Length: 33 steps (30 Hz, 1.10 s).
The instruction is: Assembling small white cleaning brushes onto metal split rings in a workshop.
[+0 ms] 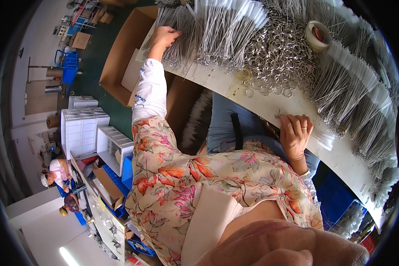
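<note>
My left hand (pixel 164 39) reaches to the far left of the table, its fingers bent together against a pile of thin wire brushes (pixel 181 49) with white bristles and looped ends. What the fingertips pinch is hidden among the wires. At the near edge of the table my right hand (pixel 295 134), a ring on one finger, is curled closed. By its fingertips a tiny metal piece (pixel 277 114) shows, too small to name. Beyond it lies a heap of loose metal rings (pixel 277 57), with more wire brushes (pixel 228 33) stacked to its left.
More brush bundles (pixel 363 97) cover the table's right side. A tape roll (pixel 318 36) sits on the ring heap. An open cardboard box (pixel 119 57) stands left of the table (pixel 235 84). White crates (pixel 82 128) are farther left, and two people (pixel 57 170) work beyond.
</note>
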### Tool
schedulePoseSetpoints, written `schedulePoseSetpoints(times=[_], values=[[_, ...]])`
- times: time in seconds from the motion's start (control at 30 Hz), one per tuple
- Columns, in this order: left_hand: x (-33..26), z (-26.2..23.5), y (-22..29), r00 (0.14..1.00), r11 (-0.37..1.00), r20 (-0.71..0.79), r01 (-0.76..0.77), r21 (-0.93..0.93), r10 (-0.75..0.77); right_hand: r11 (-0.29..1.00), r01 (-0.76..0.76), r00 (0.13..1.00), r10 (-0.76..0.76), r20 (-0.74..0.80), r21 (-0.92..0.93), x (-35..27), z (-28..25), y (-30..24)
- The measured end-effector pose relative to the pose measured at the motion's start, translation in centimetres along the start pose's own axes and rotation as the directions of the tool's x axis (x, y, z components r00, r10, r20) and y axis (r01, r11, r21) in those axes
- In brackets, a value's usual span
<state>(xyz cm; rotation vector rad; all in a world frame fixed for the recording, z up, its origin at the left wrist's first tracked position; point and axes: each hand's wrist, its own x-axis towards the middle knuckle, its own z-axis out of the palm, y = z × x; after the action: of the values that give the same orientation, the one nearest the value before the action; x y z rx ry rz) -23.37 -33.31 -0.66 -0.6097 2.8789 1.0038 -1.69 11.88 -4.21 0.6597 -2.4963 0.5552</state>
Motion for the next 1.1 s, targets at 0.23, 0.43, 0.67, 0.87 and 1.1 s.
schedulePoseSetpoints(times=[0.23,0.43,0.67,0.87,1.1], values=[[0.8,0.6,-1.3,0.996,0.998,-0.083,0.046,0.045,-0.042,1.0,0.0,1.0,0.0,-0.004,-0.008,-0.3,0.0,0.0],[0.5,2.1,1.2,0.934,0.846,-0.096,-0.263,0.464,0.344,0.998,-0.018,0.997,0.023,-0.076,0.059,-0.2,-1.0,0.4],[1.4,-1.1,-2.5,0.999,0.963,-0.006,0.036,-0.268,-0.039,0.928,-0.245,0.934,0.303,-0.188,0.281,4.5,-7.3,7.4],[-1.9,1.7,5.7,0.924,0.637,-0.37,-0.342,-0.691,0.095,0.947,-0.315,0.94,0.301,-0.161,-0.066,9.2,-7.4,14.7],[-0.2,3.3,5.0,0.738,0.765,-0.203,-0.626,0.15,0.644,0.741,-0.661,0.749,0.662,-0.032,-0.12,11.9,-4.8,14.4]])
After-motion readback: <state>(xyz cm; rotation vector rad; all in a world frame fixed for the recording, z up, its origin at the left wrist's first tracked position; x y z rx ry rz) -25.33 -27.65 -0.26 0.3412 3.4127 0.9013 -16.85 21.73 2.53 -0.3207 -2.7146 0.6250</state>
